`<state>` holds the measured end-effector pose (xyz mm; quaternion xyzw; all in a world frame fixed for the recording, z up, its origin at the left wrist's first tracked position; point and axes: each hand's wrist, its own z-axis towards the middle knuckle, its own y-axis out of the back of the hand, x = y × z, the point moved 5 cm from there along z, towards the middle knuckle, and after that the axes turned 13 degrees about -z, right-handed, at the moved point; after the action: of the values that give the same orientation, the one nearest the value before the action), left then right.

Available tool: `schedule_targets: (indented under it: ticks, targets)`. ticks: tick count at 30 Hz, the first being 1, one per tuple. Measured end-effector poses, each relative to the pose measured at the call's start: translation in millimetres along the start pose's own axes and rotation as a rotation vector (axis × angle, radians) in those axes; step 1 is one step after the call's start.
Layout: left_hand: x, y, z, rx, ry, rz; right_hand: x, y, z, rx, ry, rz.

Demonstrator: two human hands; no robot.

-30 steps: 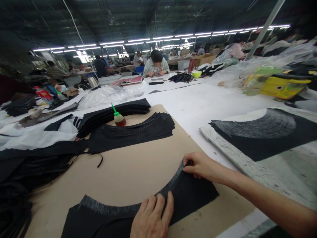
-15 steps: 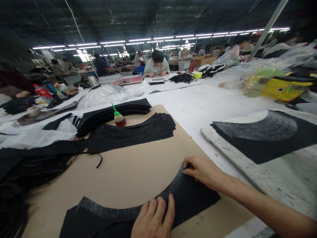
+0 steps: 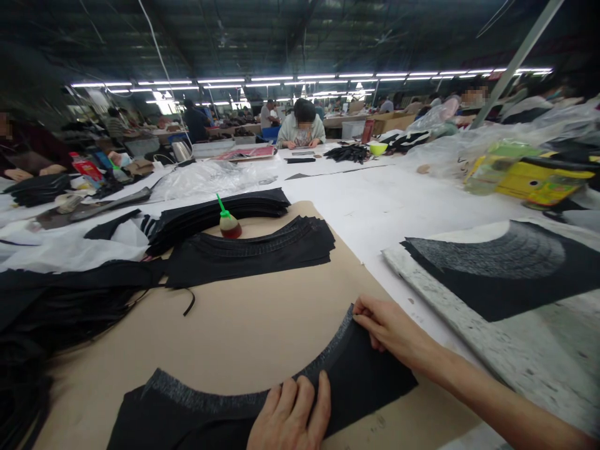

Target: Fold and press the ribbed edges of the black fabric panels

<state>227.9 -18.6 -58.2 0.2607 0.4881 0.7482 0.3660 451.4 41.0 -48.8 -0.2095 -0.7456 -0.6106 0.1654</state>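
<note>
Overhead, strip lights (image 3: 276, 79) glow; on tan board (image 3: 244, 325), open left hand (image 3: 290, 415) flattens black fabric (image 3: 360, 375), right hand (image 3: 391, 328) pinches it.

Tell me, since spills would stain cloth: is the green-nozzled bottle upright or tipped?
Upright: the bottle stands on its base on the tan board, green nozzle pointing up.

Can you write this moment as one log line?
left hand: flat on fabric | right hand: pinching fabric's curved edge | under: board
</note>
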Motion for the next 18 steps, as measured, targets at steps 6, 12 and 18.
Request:
schedule_targets:
  ticks: [6,12,18]
  targets:
    - [-1,-1.8,-1,0.021,0.022,-0.016,-2,-4,5,-0.013,-0.031,-0.023]
    - [1,1.4,3,0.024,-0.002,-0.052,1,-2,4,-0.061,-0.057,-0.04]
    - [-1,21.3,9,0.138,-0.031,-0.154,-7,-3,4,-0.172,0.117,-0.242]
